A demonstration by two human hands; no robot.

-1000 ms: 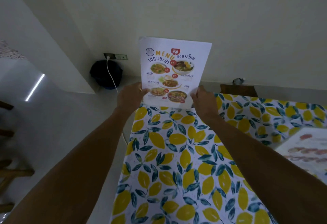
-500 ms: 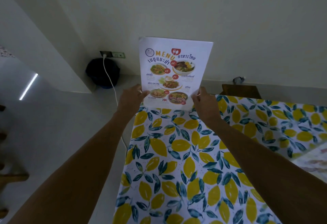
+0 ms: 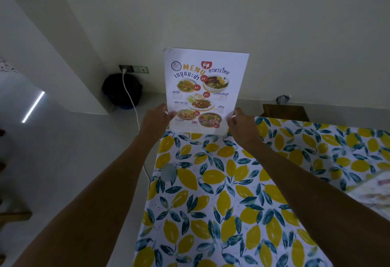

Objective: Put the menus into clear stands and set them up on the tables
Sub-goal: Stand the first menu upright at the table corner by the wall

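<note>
A white menu (image 3: 203, 89) with food photos and orange "MENU" lettering stands upright at the far edge of the table (image 3: 221, 192), which wears a lemon-print cloth. My left hand (image 3: 155, 122) pinches its lower left edge. On the other side my right hand (image 3: 242, 128) grips the lower right edge. I cannot make out a clear stand around the sheet. More menu sheets (image 3: 371, 192) lie blurred at the table's right edge.
A black bin (image 3: 121, 90) sits on the floor by the wall under a socket (image 3: 134, 69), with a white cable (image 3: 132, 102) trailing down past the table's left corner. A wooden chair back (image 3: 285, 111) stands behind the table. Wooden furniture lines the left edge.
The menu stays upright in both hands at the table's far edge. My view has swung slightly left, so the sheets on the right have slid toward the frame's edge.
</note>
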